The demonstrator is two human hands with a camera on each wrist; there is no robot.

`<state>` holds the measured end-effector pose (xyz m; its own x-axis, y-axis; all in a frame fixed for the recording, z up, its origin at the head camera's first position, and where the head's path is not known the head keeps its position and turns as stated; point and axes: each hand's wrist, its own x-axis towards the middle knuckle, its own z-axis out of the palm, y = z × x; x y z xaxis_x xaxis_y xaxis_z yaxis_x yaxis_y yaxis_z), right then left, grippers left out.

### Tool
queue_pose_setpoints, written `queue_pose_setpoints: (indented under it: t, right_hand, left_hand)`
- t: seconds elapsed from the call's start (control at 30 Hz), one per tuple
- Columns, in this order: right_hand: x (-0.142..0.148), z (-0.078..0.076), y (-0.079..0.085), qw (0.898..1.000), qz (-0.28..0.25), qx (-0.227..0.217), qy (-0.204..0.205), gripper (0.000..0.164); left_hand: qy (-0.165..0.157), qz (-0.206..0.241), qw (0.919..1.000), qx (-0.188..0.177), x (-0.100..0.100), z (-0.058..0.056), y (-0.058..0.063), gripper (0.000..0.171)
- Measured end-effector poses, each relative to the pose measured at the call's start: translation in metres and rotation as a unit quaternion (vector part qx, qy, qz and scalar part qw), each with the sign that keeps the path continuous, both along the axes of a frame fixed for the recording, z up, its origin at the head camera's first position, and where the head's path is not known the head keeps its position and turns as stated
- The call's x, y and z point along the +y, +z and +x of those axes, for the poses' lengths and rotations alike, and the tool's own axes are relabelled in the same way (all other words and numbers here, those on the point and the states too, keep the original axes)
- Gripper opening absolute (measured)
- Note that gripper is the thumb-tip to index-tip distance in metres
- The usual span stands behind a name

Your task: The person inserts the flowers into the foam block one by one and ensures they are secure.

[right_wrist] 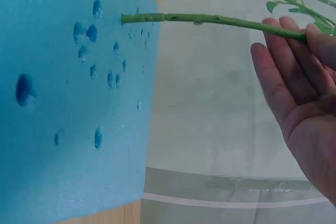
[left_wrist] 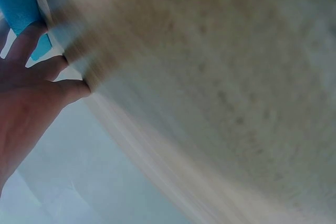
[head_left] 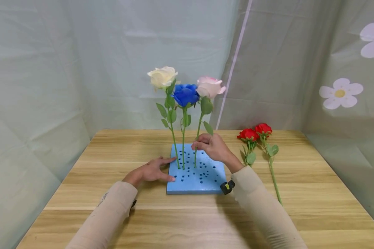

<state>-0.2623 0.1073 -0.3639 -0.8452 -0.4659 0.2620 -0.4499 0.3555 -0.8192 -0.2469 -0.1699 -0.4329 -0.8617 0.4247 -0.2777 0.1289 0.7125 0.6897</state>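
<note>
A blue foam board (head_left: 194, 186) full of small holes lies on the table. Three artificial roses stand upright in it: a white rose (head_left: 162, 77), a blue rose (head_left: 185, 94) and a pale pink rose (head_left: 210, 87). My right hand (head_left: 213, 148) pinches the pink rose's stem between thumb and fingers; in the right wrist view the stem (right_wrist: 210, 21) enters the board, its lower part bare. At the board's left edge my left hand (head_left: 152, 170) rests with fingers spread, the thumb and a finger on the foam. In the left wrist view several fingertips (left_wrist: 76, 88) touch the table.
Two red roses, one (head_left: 248, 134) beside the other (head_left: 263, 129), lie on the table to the right, their stems pointing toward me. A wooden table (head_left: 112, 221) holds everything. Hanging cloth (head_left: 137, 34) encloses the back and sides.
</note>
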Motion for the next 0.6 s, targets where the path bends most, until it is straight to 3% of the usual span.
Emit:
queue_pose_setpoints:
  t: [0.2,0.33,0.47,0.6]
  right_hand:
    - [0.0046,-0.005,-0.0001,0.998,0.023,-0.013,0.049,0.018]
    - [0.0065,-0.0076,-0.0013,0.998,0.004,-0.02,0.064,0.018]
    - [0.0049,-0.0065,-0.0021,0.999,-0.013,-0.02,0.048,0.017]
    - [0.0025,-0.003,-0.0019,1.0,-0.003,-0.027,0.005,0.029]
  left_hand:
    - [0.003,-0.002,1.0,0.0,0.0008,0.0007,0.0003,0.092]
    - [0.003,-0.002,1.0,0.001,0.0014,0.0011,0.0004,0.092]
    - [-0.001,-0.006,1.0,0.001,0.0014,0.0016,0.0008,0.092]
    - [0.0,-0.011,0.9999,0.002,0.0012,0.0019,0.0017,0.093]
